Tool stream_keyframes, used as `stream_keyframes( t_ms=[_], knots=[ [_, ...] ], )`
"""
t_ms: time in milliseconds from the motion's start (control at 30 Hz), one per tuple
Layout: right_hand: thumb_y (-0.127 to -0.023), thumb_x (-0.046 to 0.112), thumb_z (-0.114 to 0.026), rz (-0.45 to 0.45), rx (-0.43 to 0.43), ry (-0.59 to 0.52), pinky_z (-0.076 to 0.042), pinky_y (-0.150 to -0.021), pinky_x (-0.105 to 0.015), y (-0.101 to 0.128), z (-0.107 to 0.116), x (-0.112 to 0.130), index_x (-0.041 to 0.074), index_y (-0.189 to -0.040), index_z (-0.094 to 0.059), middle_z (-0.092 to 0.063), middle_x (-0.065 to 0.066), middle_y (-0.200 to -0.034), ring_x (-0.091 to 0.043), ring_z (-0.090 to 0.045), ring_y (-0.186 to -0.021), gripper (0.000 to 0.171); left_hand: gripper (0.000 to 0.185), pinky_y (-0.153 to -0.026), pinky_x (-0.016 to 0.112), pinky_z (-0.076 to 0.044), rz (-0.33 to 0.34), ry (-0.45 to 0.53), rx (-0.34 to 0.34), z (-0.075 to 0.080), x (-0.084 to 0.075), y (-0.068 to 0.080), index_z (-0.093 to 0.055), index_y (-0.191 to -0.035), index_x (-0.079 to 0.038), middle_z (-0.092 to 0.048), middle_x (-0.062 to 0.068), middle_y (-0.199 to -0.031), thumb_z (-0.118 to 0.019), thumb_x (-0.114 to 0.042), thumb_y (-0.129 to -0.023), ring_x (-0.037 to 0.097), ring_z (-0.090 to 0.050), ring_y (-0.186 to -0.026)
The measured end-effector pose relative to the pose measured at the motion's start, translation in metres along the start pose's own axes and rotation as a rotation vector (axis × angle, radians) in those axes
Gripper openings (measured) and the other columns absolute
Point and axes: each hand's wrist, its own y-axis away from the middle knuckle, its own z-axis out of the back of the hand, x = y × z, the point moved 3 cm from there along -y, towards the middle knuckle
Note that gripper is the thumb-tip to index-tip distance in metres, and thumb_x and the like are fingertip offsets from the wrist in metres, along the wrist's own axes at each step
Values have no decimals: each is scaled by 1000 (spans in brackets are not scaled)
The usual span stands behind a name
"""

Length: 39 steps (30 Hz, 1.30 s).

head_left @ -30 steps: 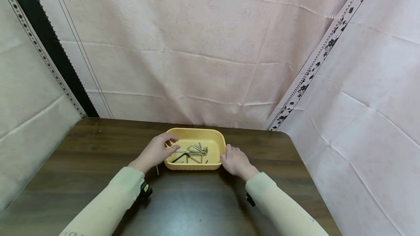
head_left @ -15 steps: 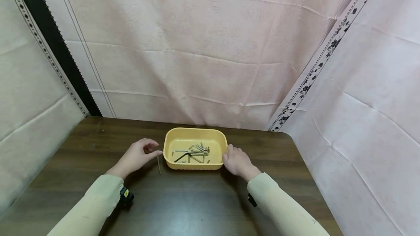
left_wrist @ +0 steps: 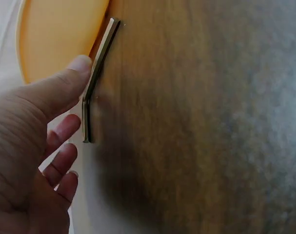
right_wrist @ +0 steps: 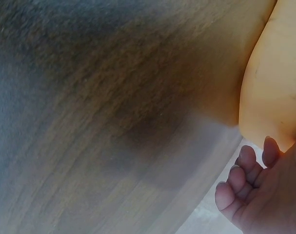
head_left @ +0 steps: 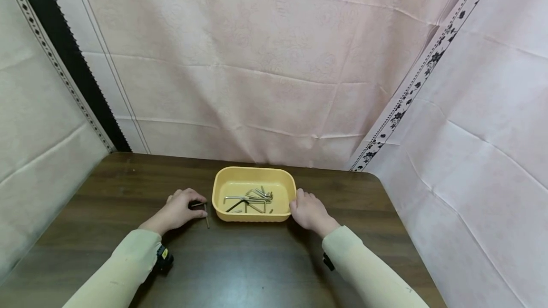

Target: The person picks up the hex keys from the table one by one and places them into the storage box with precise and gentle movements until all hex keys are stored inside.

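Note:
An L-shaped hex key lies on the table just left of a yellow plastic tray. My left hand is over it, thumb and forefinger parted on either side of the key's bend. In the left wrist view the thumb comes right up to the hex key, and the other fingers hang bent below. Inside the tray are several more hex keys, silver ones and a black one. At the tray's right end my right hand grips the rim; part of that grip is hidden in the right wrist view.
The brown wooden table reaches back to a pale hanging cloth. More white cloth with a dark floral border hangs at the right, and another sheet at the left.
My left hand has moved from over the tray's left rim, leftward and down to the loose hex key. The right hand stays at the tray's right end.

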Motion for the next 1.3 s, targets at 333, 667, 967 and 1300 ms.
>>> stream_keyframes(
  t_ms=[333,667,967,1300],
  knots=[
    [-99,27,-33,2,5,-5,-37,-68,-38,0,2,2,9,-96,-44,-46,-6,-80,-24,-43,-73,22,23,-86,56,-28,19,-17,40,3,2,2,-71,-99,-19,-59,3,-110,-76,-33,-82,33,-47,-106],
    [-99,26,-34,29,-40,69,-37,-73,-40,1,1,2,9,-92,-44,-43,-5,-82,-24,-41,-75,22,11,-82,55,-33,28,-47,64,11,9,12,-67,-81,-25,-57,-3,-93,-77,-28,-82,21,-53,-89],
    [-97,26,-36,50,-94,121,-36,-76,-42,4,4,4,8,-91,-45,-42,-6,-86,-26,-41,-81,21,14,-75,44,-40,53,-73,164,11,0,19,-62,-75,-17,-54,-2,-82,-72,-16,-86,15,-49,-74],
    [-96,26,-36,68,-147,164,-32,-79,-45,4,1,3,6,-96,-48,-37,-6,-89,-28,-35,-84,23,8,-64,36,-42,141,-5,61,28,11,19,-58,-90,-7,-55,2,-75,-58,-12,-96,16,-49,-65]
  ],
)
